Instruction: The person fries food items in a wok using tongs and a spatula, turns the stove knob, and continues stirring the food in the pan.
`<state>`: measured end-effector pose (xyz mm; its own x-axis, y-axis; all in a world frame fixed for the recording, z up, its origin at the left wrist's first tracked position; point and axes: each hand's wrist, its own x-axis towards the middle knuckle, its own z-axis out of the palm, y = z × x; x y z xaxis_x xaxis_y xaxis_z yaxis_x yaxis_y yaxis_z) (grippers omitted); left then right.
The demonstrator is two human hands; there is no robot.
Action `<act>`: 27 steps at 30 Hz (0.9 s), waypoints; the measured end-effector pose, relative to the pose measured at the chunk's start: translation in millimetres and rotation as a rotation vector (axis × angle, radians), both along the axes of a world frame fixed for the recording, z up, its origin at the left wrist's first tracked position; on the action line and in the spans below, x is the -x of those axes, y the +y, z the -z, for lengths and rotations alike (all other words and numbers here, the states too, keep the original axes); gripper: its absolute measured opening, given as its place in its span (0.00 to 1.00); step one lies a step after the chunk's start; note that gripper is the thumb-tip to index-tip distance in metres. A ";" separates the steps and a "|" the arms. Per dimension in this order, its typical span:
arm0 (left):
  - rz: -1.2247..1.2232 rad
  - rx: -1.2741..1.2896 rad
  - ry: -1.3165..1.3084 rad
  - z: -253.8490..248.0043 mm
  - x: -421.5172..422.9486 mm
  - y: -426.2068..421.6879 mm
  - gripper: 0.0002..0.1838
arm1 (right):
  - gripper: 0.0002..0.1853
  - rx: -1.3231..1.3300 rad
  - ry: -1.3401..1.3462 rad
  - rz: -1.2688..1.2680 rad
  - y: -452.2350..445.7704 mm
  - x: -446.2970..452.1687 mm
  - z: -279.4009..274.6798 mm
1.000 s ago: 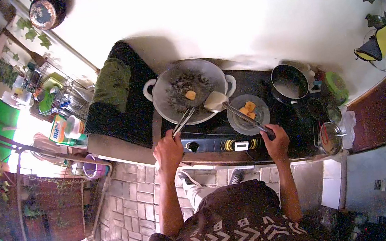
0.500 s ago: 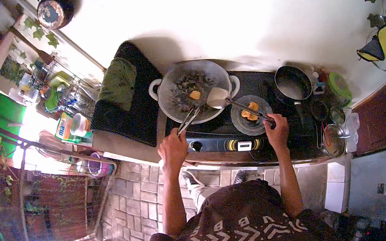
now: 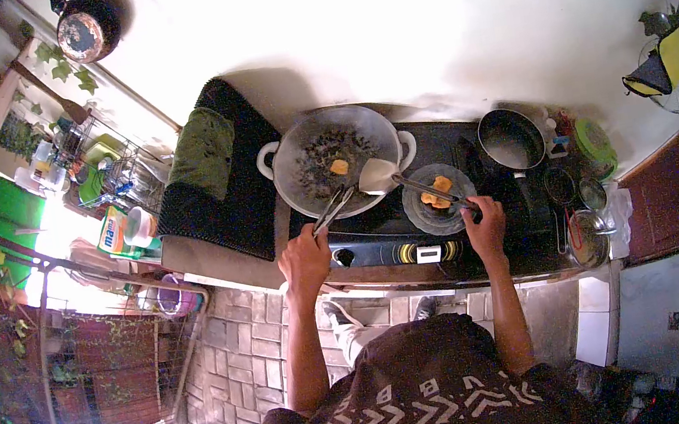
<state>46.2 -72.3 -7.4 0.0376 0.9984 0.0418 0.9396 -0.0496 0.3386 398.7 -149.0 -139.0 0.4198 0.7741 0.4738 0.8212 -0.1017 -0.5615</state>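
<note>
My left hand (image 3: 304, 258) is closed around metal tongs (image 3: 334, 207), whose tips reach over the near rim of a wide two-handled pan (image 3: 293, 162). One orange-brown piece of food (image 3: 339, 167) lies in the pan among dark bits. In my right hand (image 3: 485, 222) is the dark handle of a spatula (image 3: 378, 176); its pale blade rests at the pan's right side. The spatula's shaft crosses above a glass plate (image 3: 422, 213) that holds several orange-brown pieces (image 3: 440, 189).
A dark saucepan (image 3: 511, 140) sits on the right of the stove (image 3: 380, 252). Left of the pan, a green cloth (image 3: 204, 153) lies on a black ridged cover (image 3: 256, 206). Strainers (image 3: 588, 238) stand at the counter's right end, and a dish rack (image 3: 121, 169) is at far left.
Compared with a second ago, my right hand has tilted and shifted slightly, and the tongs' tips sit a little differently at the pan's rim. The camera view has shifted slightly.
</note>
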 end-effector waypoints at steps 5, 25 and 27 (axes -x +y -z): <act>-0.005 0.009 0.020 0.3 3.9 -0.5 0.19 | 0.16 0.054 0.003 0.010 -7.2 4.8 -16.8; -0.050 -0.003 -0.008 -4.6 6.6 -7.1 0.19 | 0.11 -0.129 0.357 -0.219 -14.6 48.7 -149.5; -0.081 0.008 -0.027 -6.7 9.0 -11.3 0.19 | 0.11 -0.278 0.565 -0.221 -10.7 58.8 -158.1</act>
